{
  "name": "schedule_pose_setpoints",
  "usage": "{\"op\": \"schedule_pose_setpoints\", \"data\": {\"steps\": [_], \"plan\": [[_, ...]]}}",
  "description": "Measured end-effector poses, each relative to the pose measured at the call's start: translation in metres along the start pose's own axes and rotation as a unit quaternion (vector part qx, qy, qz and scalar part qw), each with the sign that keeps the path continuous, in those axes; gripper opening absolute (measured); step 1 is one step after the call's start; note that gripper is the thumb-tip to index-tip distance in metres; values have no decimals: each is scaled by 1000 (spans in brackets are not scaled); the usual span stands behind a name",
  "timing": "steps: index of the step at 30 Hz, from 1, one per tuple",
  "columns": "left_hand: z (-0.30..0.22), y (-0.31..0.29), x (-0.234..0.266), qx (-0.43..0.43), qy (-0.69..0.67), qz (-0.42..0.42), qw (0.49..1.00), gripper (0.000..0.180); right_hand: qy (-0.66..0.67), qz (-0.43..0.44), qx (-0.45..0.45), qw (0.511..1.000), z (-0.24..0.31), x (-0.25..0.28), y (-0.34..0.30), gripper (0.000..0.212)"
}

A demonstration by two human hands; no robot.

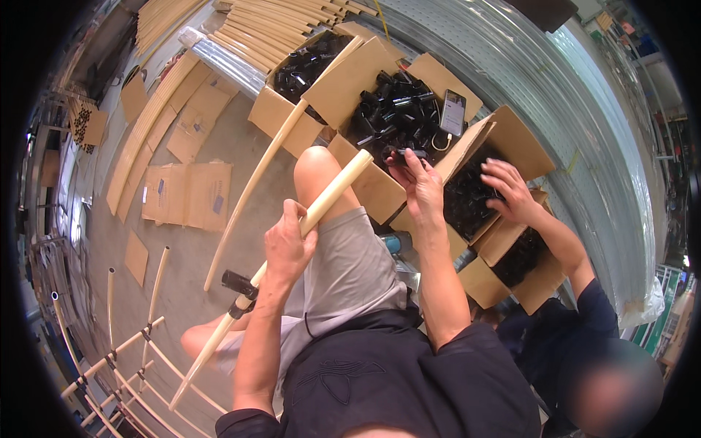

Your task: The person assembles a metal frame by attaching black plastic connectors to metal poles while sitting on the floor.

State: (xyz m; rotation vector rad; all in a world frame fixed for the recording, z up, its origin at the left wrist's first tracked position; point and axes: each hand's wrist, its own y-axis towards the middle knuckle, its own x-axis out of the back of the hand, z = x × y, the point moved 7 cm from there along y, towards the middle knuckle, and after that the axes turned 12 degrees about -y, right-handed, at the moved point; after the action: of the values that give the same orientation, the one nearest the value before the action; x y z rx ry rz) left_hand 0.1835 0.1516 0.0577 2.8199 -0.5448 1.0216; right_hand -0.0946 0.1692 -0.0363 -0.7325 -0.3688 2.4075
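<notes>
lying flat on the grey concrete floor (241, 139) at the left are cardboard sheets (186, 193) and cream pipes, some joined into a frame (117, 365) cut off by the rim. left hand (288, 244) is clamped around a cream plastic pipe (292, 241) slanting over the knee. right hand (420, 186) pinches a black pipe fitting (410, 155), mostly hidden by fingers, above an open cardboard box (365, 80) full of black fittings. another person's hand (507, 191) reaches into the next box (511, 146).
</notes>
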Motion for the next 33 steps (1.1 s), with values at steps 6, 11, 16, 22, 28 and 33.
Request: {"op": "schedule_pose_setpoints", "data": {"steps": [6, 11, 16, 22, 28, 33], "plan": [[-10, -6, -5, -25, -41, -29, 998, 36, -33, 20, -23, 999, 7, 7, -25, 22], [-24, -15, -5, -54, -25, -63, 996, 33, -27, 56, -27, 998, 11, 3, -40, 24], [-30, -20, -6, -55, -18, -95, 994, 31, -25, 61, -37, 997, 16, 5, -51, 24], [-29, -22, -12, -25, -38, -89, 995, 34, -39, 78, -44, 995, 12, 5, -56, 24], [-25, -26, -7, -20, -44, -96, 994, 35, -37, 84, -62, 994, 6, -5, -61, 23], [-22, -21, -8, -6, -75, -76, 994, 37, -36, 61, -63, 995, 4, -1, -59, 24]]}}
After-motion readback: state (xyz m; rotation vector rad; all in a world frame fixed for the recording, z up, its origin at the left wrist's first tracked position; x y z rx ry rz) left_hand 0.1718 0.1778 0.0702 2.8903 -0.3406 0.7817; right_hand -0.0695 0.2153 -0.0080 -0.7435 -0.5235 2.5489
